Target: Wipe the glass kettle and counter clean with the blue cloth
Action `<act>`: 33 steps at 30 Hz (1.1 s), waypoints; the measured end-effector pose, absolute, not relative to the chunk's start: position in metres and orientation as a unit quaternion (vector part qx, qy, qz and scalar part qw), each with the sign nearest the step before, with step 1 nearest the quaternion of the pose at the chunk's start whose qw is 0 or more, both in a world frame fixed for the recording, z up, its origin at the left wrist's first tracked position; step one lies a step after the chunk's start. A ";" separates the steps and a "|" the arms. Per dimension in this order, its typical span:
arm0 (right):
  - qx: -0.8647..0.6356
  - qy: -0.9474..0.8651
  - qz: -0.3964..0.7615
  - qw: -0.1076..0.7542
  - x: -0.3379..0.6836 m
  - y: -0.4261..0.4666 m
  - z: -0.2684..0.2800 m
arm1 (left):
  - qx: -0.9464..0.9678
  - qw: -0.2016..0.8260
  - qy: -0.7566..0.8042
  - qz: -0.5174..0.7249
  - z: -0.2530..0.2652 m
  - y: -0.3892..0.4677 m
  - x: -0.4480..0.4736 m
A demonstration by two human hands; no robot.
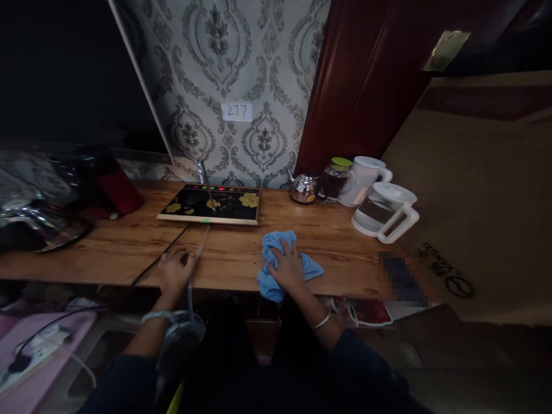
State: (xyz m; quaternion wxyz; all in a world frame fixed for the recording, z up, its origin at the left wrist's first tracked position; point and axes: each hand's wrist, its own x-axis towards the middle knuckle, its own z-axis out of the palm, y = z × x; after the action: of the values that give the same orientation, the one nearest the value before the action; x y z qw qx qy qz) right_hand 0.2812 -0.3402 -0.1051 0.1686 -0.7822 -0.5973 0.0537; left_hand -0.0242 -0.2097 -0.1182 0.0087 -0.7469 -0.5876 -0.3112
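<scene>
My right hand [288, 269] presses down on a crumpled blue cloth [269, 282], its fingers bent over the fabric. The cloth lies on the wooden tabletop [340, 259] at the front edge, with one corner sticking out to the right. Farther left, my left hand [173, 273] rests at the table's edge, fingers loosely curled with a gap at the thumb and nothing visible in it. A clear tube [198, 250] runs right beside its thumb, and a black cable [155, 261] passes on its other side. Both lead toward a black tea stove panel [233, 204] with gold flowers and a metal spout [204, 178].
At the back right stand a small metal kettle [303, 188], a glass jug with a green lid [335, 179], a white pitcher [362, 178] and a glass kettle [379, 207]. A cardboard box [478, 201] borders the right side. A shiny appliance [41, 224] sits far left.
</scene>
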 end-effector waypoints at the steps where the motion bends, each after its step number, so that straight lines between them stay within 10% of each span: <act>1: -0.769 -0.612 0.060 0.175 0.271 -0.337 -0.104 | -0.747 0.008 -0.587 -0.312 -0.119 -0.210 -0.024; 33: -0.508 -0.830 0.139 0.183 0.177 -0.308 -0.101 | -0.724 -0.043 -0.575 -0.377 -0.123 -0.227 -0.027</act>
State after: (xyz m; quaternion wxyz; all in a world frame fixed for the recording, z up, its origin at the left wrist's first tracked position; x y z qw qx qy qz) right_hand 0.1771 -0.3080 -0.1015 0.1831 -0.5079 -0.8302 0.1390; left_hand -0.0274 -0.2273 -0.1226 -0.0427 -0.7245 -0.5755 -0.3771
